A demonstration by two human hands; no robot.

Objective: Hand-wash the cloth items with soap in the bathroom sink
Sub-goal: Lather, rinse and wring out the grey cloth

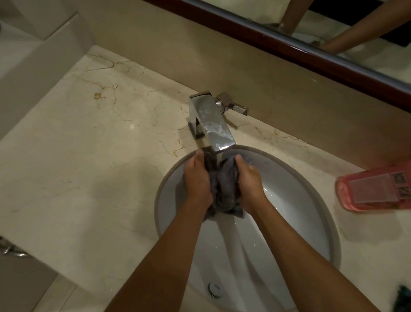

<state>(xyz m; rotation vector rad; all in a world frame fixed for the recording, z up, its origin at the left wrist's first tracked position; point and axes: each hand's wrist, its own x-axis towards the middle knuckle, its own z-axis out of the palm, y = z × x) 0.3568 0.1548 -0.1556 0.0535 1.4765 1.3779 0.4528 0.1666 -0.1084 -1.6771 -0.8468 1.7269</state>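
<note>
Both hands (196, 179) (250, 184) grip grey cloth (223, 189) under faucet (213, 125).

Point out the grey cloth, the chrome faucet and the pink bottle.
grey cloth (223, 191): head view, bunched middle between the two hands.
chrome square faucet (215, 127): head view, flat top of the spout.
pink plastic bottle (386, 187): head view, its label side, lying on the counter.

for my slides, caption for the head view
Both hands, left and right, wring a grey cloth under the faucet.
</note>
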